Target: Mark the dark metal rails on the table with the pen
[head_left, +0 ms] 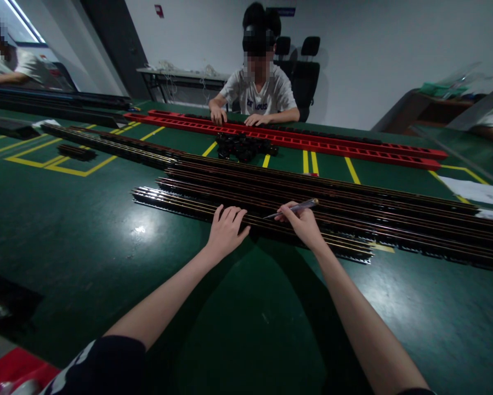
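Head view: work looks underway, not finished, on long glossy black strips with thin gold-coloured lines, lying nearest the person on the dark green tabletop. Left hand rests spread on them, clamped on nothing I can see. Right hand pinches a slim grey pen-like tool with a yellowish end, tip at the strips; contact unclear. Similar black strips lie just beyond; can't tell which are done or left. Near strips look straight, left end shiny.
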`<state>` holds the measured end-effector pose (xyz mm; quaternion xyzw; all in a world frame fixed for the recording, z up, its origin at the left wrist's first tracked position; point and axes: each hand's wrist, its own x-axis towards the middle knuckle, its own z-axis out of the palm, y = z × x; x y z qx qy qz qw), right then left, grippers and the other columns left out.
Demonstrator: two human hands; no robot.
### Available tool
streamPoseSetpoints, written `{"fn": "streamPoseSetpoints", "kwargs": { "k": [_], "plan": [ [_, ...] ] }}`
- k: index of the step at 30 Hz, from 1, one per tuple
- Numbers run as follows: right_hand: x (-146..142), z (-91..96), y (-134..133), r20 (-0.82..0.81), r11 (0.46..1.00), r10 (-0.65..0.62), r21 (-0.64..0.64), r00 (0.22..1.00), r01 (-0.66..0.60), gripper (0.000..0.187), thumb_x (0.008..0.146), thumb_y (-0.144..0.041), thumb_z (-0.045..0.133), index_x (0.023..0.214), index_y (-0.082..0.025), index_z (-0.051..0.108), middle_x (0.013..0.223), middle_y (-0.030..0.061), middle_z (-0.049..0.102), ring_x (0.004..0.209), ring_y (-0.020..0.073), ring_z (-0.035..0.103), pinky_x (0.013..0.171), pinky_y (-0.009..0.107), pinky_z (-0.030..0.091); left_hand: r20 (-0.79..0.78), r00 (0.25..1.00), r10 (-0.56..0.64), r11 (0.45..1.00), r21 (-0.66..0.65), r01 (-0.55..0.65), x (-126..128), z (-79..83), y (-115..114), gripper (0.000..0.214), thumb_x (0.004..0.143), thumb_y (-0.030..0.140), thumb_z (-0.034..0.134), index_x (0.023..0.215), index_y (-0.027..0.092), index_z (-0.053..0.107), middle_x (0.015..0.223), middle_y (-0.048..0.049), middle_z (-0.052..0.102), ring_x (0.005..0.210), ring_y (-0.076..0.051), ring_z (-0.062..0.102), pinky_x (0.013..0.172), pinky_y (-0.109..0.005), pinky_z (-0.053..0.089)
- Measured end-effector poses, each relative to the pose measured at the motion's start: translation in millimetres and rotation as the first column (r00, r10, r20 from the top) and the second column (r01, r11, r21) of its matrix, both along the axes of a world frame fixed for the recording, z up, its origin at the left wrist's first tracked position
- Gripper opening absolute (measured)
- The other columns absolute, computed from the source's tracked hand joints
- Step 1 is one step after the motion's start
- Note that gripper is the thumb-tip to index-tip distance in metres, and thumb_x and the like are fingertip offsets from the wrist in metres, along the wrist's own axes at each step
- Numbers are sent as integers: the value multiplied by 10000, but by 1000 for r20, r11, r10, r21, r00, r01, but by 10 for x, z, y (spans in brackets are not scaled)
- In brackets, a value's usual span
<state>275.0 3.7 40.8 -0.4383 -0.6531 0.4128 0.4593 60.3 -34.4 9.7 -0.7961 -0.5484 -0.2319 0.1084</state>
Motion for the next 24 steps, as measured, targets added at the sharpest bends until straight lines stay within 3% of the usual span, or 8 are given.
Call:
{"fn": "streamPoseSetpoints", "kwargs": {
  "k": [24],
  "plan": [
    [124, -29, 84, -63, 984, -169, -66, 983, 165, 322, 762, -481, 591, 633, -186, 579, 524, 16, 618, 521, 152, 605, 611, 290, 500, 31, 997, 73, 997, 20, -73, -17, -43, 8, 339, 872, 305, 483, 1154, 149, 587, 1142, -121, 641, 1149, -274, 536, 1084, -503, 280]
  ]
}}
